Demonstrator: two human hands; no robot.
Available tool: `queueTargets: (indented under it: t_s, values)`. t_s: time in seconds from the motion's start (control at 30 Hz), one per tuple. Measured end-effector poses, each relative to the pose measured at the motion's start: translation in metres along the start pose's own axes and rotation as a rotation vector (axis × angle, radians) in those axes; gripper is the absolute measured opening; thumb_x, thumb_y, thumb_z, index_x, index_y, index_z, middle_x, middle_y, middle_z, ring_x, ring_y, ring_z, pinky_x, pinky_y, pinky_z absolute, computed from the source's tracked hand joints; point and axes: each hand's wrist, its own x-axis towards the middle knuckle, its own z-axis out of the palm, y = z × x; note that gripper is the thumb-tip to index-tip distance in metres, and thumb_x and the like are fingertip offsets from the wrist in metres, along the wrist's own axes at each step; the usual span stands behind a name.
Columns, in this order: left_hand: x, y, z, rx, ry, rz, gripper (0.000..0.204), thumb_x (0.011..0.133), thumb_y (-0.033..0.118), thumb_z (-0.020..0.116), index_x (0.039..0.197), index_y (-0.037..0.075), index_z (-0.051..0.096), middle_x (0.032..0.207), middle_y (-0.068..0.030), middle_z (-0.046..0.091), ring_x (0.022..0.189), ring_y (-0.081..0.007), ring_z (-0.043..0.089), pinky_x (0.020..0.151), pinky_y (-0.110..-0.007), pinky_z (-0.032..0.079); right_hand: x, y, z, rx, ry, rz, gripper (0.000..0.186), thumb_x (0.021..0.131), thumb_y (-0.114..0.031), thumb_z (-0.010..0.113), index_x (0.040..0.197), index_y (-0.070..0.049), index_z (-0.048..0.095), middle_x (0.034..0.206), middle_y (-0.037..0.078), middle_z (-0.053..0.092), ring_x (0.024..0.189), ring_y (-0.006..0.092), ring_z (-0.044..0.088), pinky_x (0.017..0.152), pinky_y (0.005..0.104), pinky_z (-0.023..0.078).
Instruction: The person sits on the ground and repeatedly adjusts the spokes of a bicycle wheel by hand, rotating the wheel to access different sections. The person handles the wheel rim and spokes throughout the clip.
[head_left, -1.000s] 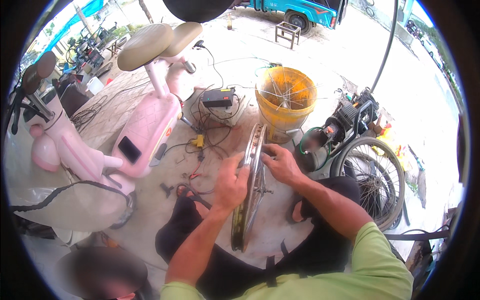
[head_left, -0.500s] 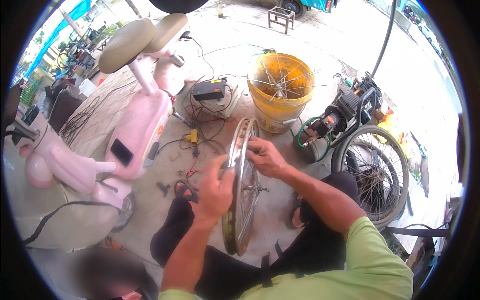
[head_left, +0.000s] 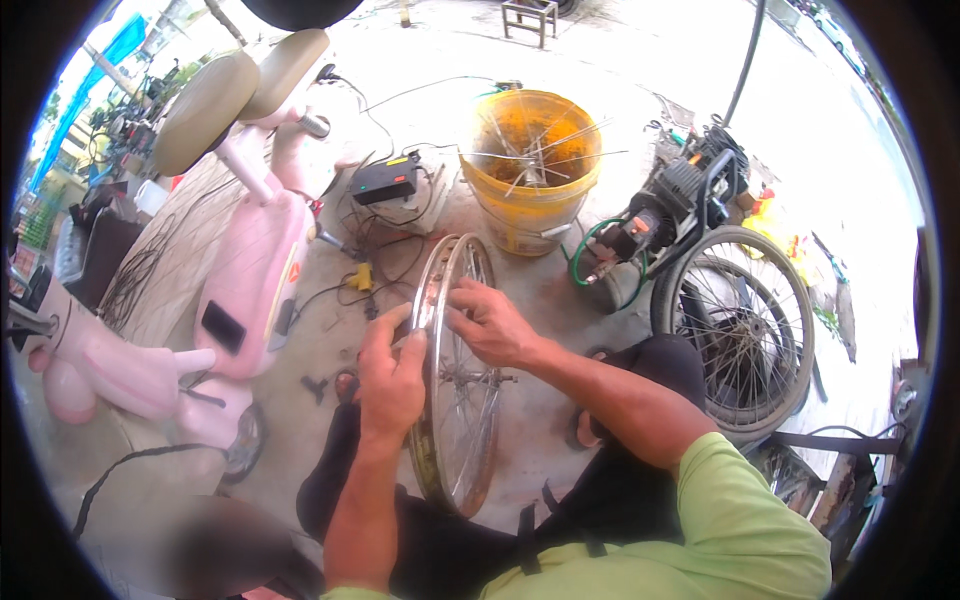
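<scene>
A spoked bicycle wheel [head_left: 424,458] without a tyre stands upright between my knees, its metal rim side-on and its hub showing through the spokes. My left hand [head_left: 391,388] holds the near left side of the rim, thumb and fingers closed over the edge. Across the wheel, my right hand [head_left: 492,326] has its fingers curled and pinched close to the rim's inner side, where the spokes meet it. Whatever those fingertips hold is too small or hidden to make out.
Ahead stands a yellow bucket [head_left: 482,200] with loose spokes in it. A black charger box [head_left: 385,181] with cables lies left of it. To the right are an air compressor [head_left: 668,205] and a tyred wheel [head_left: 672,300]. A pink electric scooter [head_left: 255,265] fills the left.
The view has shifted slightly. The wheel now shows more of its spoked face, turned a little from its narrow edge. Both hands stay at its upper part.
</scene>
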Motion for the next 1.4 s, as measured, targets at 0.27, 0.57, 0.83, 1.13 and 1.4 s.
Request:
queueTargets:
  t_s: [0.27,0.57,0.83,1.13,1.4]
  values:
    - [-0.010,0.021,0.009,-0.071,-0.050,-0.073,0.033,0.108,0.009,0.056,0.139,-0.003,0.059,0.125,-0.0086,0.065,0.112,-0.0160,0.060,0.099,-0.031,0.049,-0.007,0.011,0.001,-0.125,0.119,-0.070,0.017,0.096,-0.020,0.070,0.096,-0.003,0.075,0.096,0.016,0.067,0.094,0.0391,0.067,0.083,0.0489,0.054]
    - [-0.006,0.003,0.010,-0.144,-0.049,-0.040,0.036,0.110,0.012,0.054,0.143,-0.003,0.056,0.127,-0.0089,0.064,0.109,-0.0145,0.060,0.095,-0.028,0.048,-0.005,-0.002,-0.006,-0.128,0.030,-0.004,0.022,0.098,-0.023,0.067,0.112,-0.010,0.078,0.105,0.019,0.068,0.105,0.0401,0.066,0.091,0.0496,0.053]
    - [-0.004,-0.005,0.008,-0.109,-0.059,-0.021,0.037,0.110,0.015,0.056,0.143,-0.003,0.056,0.127,-0.0092,0.064,0.111,-0.0160,0.060,0.097,-0.029,0.048,-0.009,-0.001,0.002,-0.219,0.167,-0.022,0.018,0.094,-0.022,0.071,0.100,-0.007,0.078,0.099,0.015,0.067,0.096,0.0385,0.068,0.083,0.0488,0.055]
    - [-0.007,0.010,0.016,-0.122,-0.060,-0.024,0.037,0.110,0.013,0.056,0.142,-0.005,0.055,0.130,-0.0118,0.063,0.115,-0.0182,0.061,0.101,-0.032,0.048,-0.008,0.010,-0.005,-0.152,0.074,-0.035,0.019,0.096,-0.022,0.070,0.100,-0.004,0.075,0.102,0.018,0.066,0.100,0.0412,0.066,0.086,0.0505,0.054]
    - [-0.009,0.012,0.017,-0.145,-0.078,-0.003,0.036,0.110,0.010,0.054,0.143,-0.005,0.053,0.131,-0.0121,0.063,0.115,-0.0173,0.060,0.100,-0.031,0.048,-0.010,0.006,-0.009,-0.148,0.083,-0.036,0.023,0.099,-0.025,0.067,0.104,-0.005,0.076,0.104,0.018,0.067,0.102,0.0415,0.066,0.088,0.0509,0.054]
